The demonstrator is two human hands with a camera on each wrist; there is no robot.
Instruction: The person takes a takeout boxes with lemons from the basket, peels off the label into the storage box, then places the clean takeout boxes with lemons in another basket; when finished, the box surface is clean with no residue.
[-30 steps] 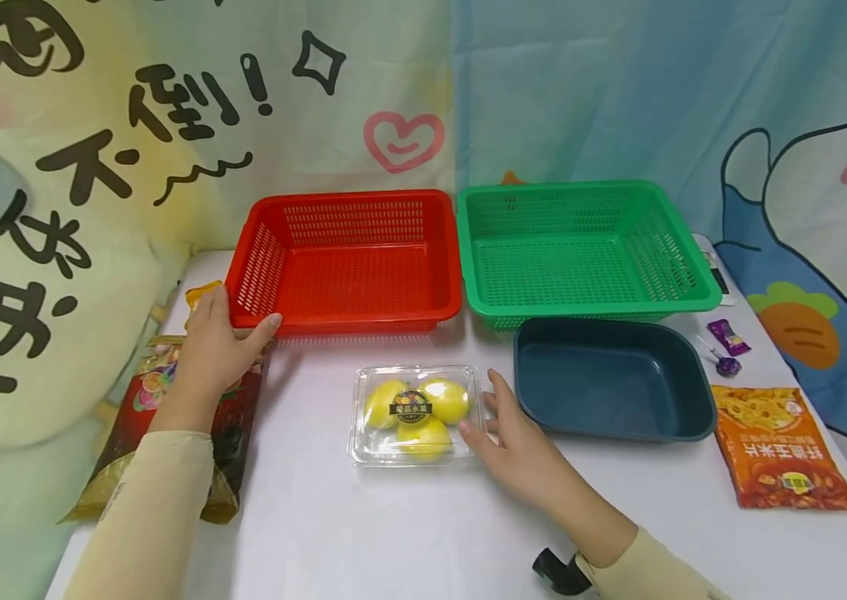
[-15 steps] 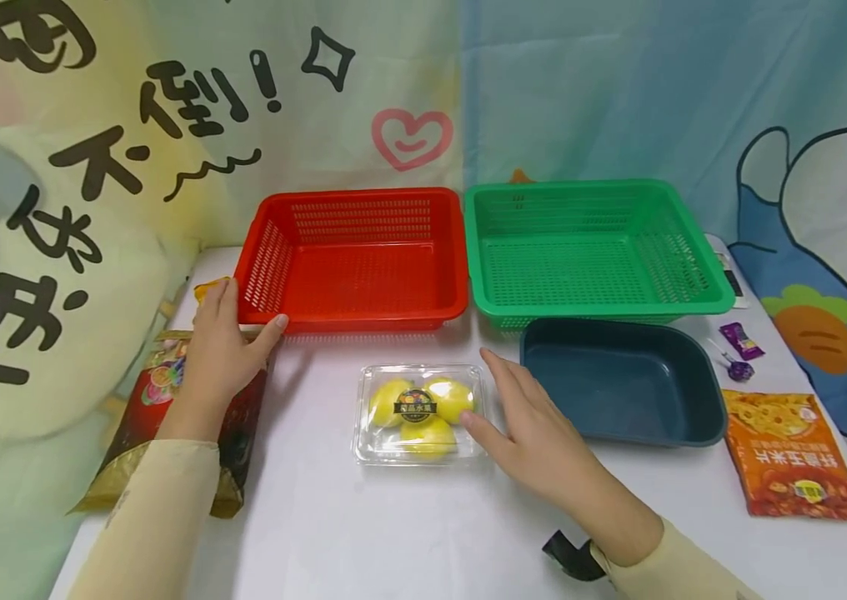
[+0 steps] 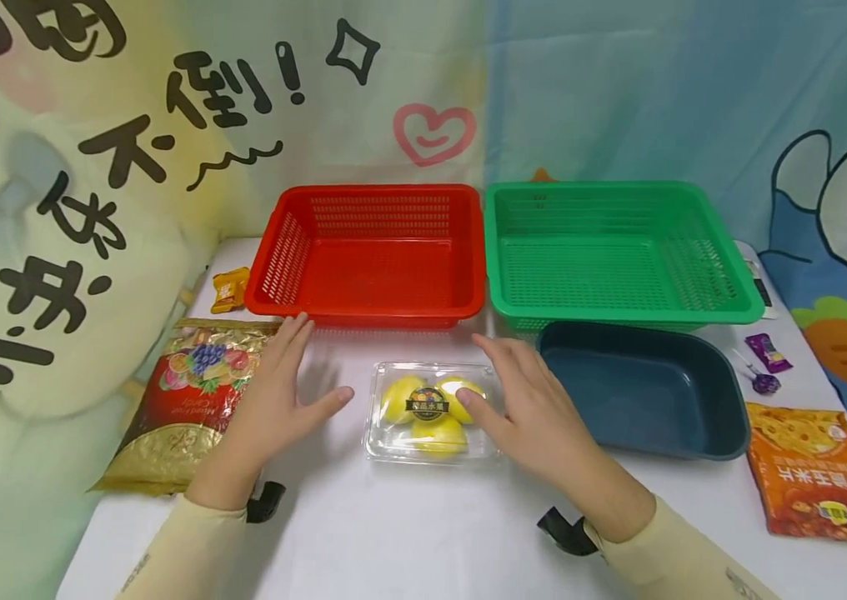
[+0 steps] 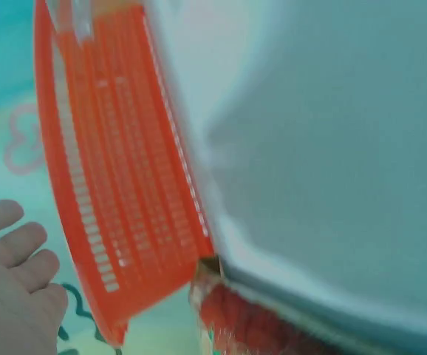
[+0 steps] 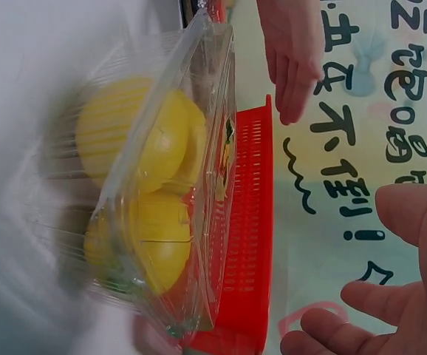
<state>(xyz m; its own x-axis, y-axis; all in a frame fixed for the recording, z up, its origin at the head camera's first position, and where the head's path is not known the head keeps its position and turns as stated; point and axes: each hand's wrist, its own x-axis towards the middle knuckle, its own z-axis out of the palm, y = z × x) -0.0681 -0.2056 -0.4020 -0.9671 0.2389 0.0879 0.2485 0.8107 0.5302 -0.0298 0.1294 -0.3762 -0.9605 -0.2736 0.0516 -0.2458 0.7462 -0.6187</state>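
Note:
A clear plastic box [image 3: 427,408] with three yellow lemons and a dark round label lies on the white table [image 3: 393,533]. My left hand [image 3: 281,400] hovers just left of it, fingers straight, thumb pointing at the box. My right hand [image 3: 524,400] is at the box's right side, fingers straight, thumb over the lid's right part; I cannot tell if it touches. In the right wrist view the box [image 5: 147,192] fills the left, my right hand's fingers [image 5: 391,296] are spread apart from it, and the left hand [image 5: 291,52] shows beyond. The left wrist view shows open fingers [image 4: 14,288].
An empty red basket [image 3: 374,250] and green basket [image 3: 618,250] stand side by side at the back. A dark blue tray [image 3: 641,383] sits right of the box. A red-gold snack bag [image 3: 191,392] lies left, an orange bag [image 3: 821,467] far right, small candies [image 3: 767,350] near it.
My left hand let go of the red basket's front corner and moved right toward the lemon box. My right hand shifted up along the box's right side.

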